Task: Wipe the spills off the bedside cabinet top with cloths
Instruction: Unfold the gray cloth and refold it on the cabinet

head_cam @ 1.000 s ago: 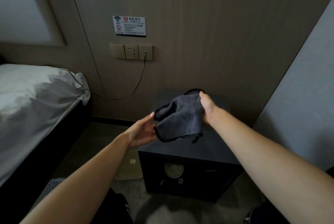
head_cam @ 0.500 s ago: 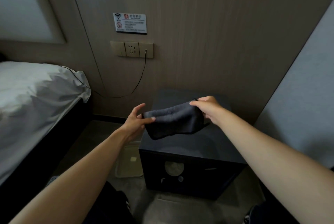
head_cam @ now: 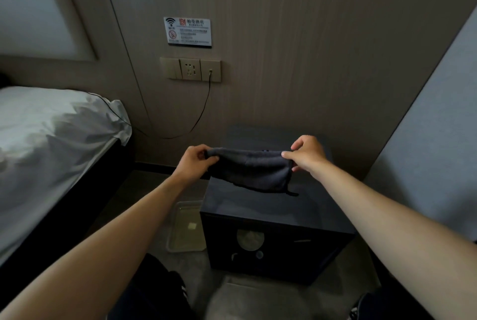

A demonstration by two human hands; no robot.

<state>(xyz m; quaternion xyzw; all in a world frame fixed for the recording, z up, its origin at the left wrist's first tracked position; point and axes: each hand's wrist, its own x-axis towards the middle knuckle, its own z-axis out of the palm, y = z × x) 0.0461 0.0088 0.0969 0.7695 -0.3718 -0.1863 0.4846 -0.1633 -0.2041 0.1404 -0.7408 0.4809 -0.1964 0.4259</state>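
Note:
A dark grey cloth (head_cam: pixel 251 171) hangs stretched between both hands, just above the top of the black bedside cabinet (head_cam: pixel 271 210). My left hand (head_cam: pixel 195 163) pinches the cloth's left upper corner. My right hand (head_cam: pixel 307 154) pinches the right upper corner. The cloth's lower edge droops towards the cabinet top, and a small tag dangles at its right corner. I cannot make out any spill on the dark top.
A bed with a white sheet (head_cam: pixel 51 139) stands to the left. A clear plastic tray (head_cam: pixel 184 226) lies on the floor between bed and cabinet. A cable (head_cam: pixel 198 115) runs from the wall socket (head_cam: pixel 191 69) to the bed. A grey wall (head_cam: pixel 438 152) closes the right side.
The cloth was bunched in my right hand. My left hand has taken its other corner, and both hands have pulled it out flat and level over the cabinet.

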